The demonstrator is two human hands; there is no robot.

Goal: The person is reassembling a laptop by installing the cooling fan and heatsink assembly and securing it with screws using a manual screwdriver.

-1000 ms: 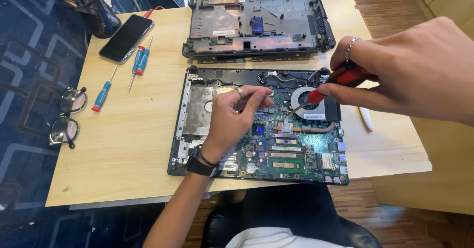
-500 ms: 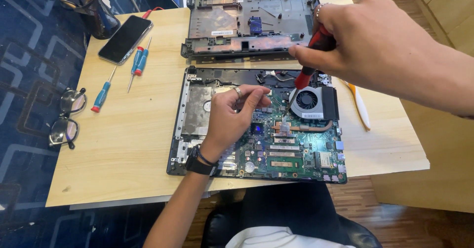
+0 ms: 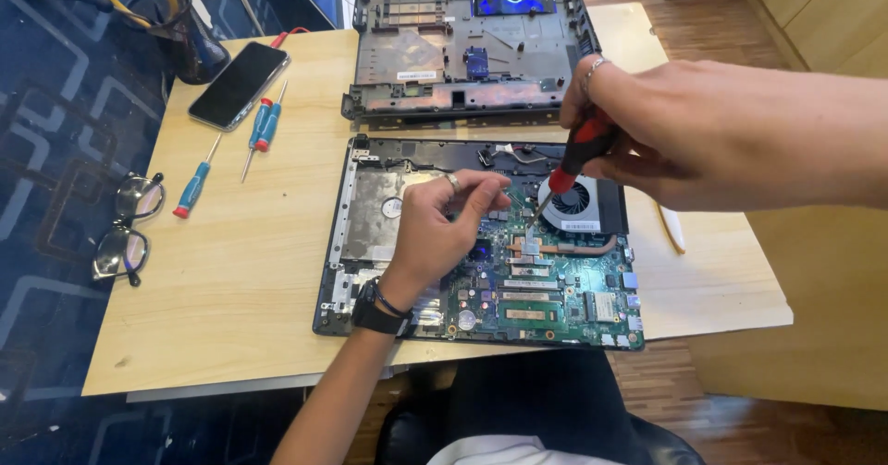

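Observation:
An opened laptop (image 3: 481, 243) lies on the wooden table (image 3: 240, 271), its green circuit board and round cooling fan (image 3: 575, 201) bare. My right hand (image 3: 703, 136) grips a red-handled screwdriver (image 3: 575, 155), tip down on the board just left of the fan. My left hand (image 3: 444, 229), with a ring and a black wristwatch, rests on the middle of the board, fingers pinched together close to the screwdriver tip. Whether they pinch something is too small to tell.
The removed laptop bottom cover (image 3: 467, 49) lies behind the open laptop. At the left lie a black phone (image 3: 239, 84), three blue-and-red screwdrivers (image 3: 264, 124), and folded glasses (image 3: 125, 229) off the table's left edge. A white tool (image 3: 672, 229) lies at the right.
My right hand moved the screwdriver from the fan up toward the far edge, then back down, so its tip now sits left of the fan. My left hand stayed put.

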